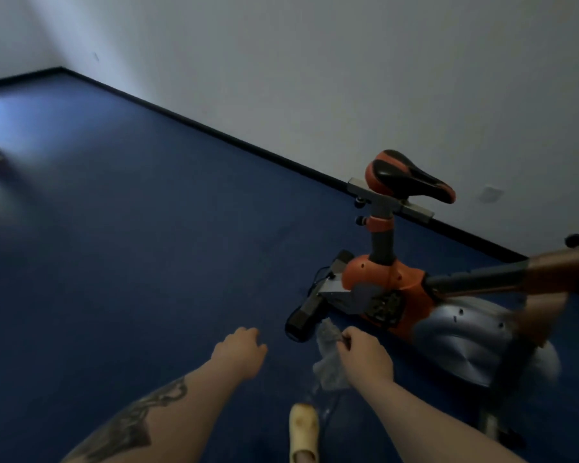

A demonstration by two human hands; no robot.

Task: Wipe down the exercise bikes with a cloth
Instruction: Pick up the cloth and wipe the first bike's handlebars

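Dim room, dark blue carpeted floor (147,228) meeting a pale wall (315,78) along a black skirting.

My right hand (365,357) grips a crumpled grey cloth (328,362), fingers curled round the bunched top while the rest hangs loose below; bunching it, I judge, gives a firm wiping pad. My left hand (239,350) hangs free just beside it, fingers loosely curled, holding nothing, probably kept ready to steady the frame.

Just ahead of the cloth, not touching: the orange-and-grey exercise bike (391,289) with its black-and-orange saddle (408,178) upright on a dark post. A blurred handlebar (549,269) crosses at right. My pale yellow slipper (303,429) shows below. Wiping not yet begun here, by my reading.
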